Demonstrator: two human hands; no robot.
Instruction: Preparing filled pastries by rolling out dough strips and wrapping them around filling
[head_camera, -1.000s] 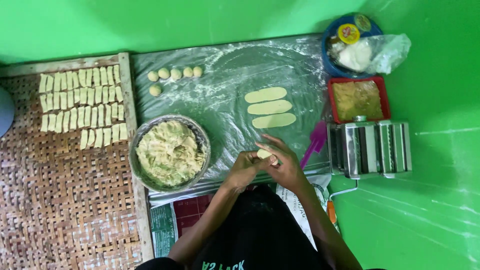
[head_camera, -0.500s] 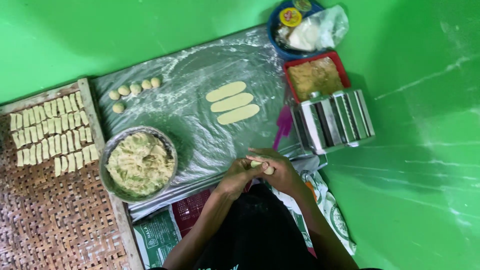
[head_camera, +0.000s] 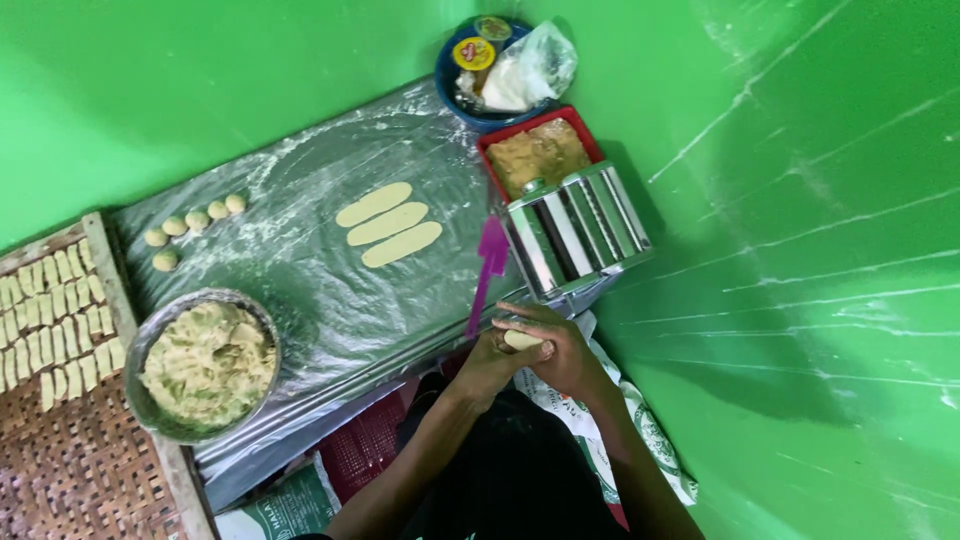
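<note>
A: Hands first. State?

B: Left hand (head_camera: 490, 362) and right hand (head_camera: 565, 352) are pressed together, fingers curled around a small pale dough ball (head_camera: 522, 340). It sits between the palms, partly hidden, only its top showing.

A: Containers?

B: Metal bowl (head_camera: 150, 335), far to the left of the hands, round, dull grey rim. It holds a lumpy, pale yellow dough mass (head_camera: 208, 365), rough and crumbly on the surface. Beyond the hands, a red rectangular tray (head_camera: 491, 157) holds coarse brownish filling (head_camera: 538, 153). Past that, a blue round dish (head_camera: 448, 88) holds a clear plastic bag (head_camera: 528, 70) of white material and two small lidded tubs; contents of the tubs cannot be told.

A: Other items near the hands?

B: Just beyond them, a purple spatula (head_camera: 488, 268), flat plastic, lying on a floured plastic sheet (head_camera: 320, 300), glossy and wrinkled. Just beside it, a steel roller machine (head_camera: 578, 235), ribbed, shiny.

A: Shaped dough?

B: Three flat elongated ovals (head_camera: 388, 224), smooth, side by side, beyond and left of the hands. Five small balls (head_camera: 190, 228) further left. Far left, a woven tray (head_camera: 60, 470) with rows of short rolled pieces (head_camera: 60, 320).
</note>
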